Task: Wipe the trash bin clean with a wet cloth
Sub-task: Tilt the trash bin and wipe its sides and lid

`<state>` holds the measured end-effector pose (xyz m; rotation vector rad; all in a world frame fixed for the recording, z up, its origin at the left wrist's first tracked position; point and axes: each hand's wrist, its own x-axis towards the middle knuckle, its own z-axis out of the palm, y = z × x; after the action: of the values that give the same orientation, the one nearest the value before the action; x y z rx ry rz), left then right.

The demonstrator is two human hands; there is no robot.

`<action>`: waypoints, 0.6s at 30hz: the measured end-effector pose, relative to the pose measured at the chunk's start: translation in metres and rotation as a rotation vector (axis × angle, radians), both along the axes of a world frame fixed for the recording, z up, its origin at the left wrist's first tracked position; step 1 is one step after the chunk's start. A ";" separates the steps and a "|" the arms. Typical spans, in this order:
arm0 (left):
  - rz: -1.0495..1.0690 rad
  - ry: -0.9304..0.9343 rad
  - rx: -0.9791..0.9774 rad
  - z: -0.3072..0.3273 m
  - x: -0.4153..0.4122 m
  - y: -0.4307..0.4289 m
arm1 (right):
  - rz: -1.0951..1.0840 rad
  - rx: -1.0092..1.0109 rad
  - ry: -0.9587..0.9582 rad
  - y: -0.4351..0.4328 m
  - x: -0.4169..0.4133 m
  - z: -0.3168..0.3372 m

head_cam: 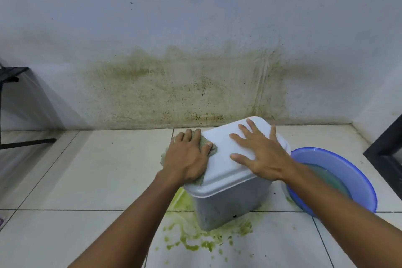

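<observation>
A white trash bin [226, 204] with its lid [224, 159] closed stands on the tiled floor near the wall. My left hand [187, 156] presses a greenish wet cloth [212, 148] against the lid's left edge, fingers spread over the cloth. The cloth bulges out on both sides of the hand. My right hand [258, 154] lies flat on top of the lid, fingers straight and spread, holding nothing.
A blue basin [356, 172] of murky water sits on the floor right of the bin. Green slime [202, 239] is spattered on the tiles around the bin's base and stains the wall [185, 85]. A black stand [13, 102] is at far left, dark furniture [389, 143] at far right.
</observation>
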<state>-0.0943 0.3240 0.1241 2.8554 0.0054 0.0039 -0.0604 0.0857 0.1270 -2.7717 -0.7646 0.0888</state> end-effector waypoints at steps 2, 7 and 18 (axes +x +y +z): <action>-0.113 0.032 -0.054 0.007 0.015 0.001 | -0.197 0.050 -0.067 0.039 -0.023 -0.017; -0.093 0.140 -0.128 0.016 0.037 0.009 | -0.377 0.177 -0.223 0.078 -0.046 -0.035; -0.148 -0.103 -0.129 -0.010 -0.048 -0.039 | -0.238 0.363 -0.054 0.020 0.024 -0.026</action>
<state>-0.1420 0.2847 0.1139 2.7161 -0.2193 0.1156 -0.0366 0.1054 0.1005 -2.4998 -0.4083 -0.1562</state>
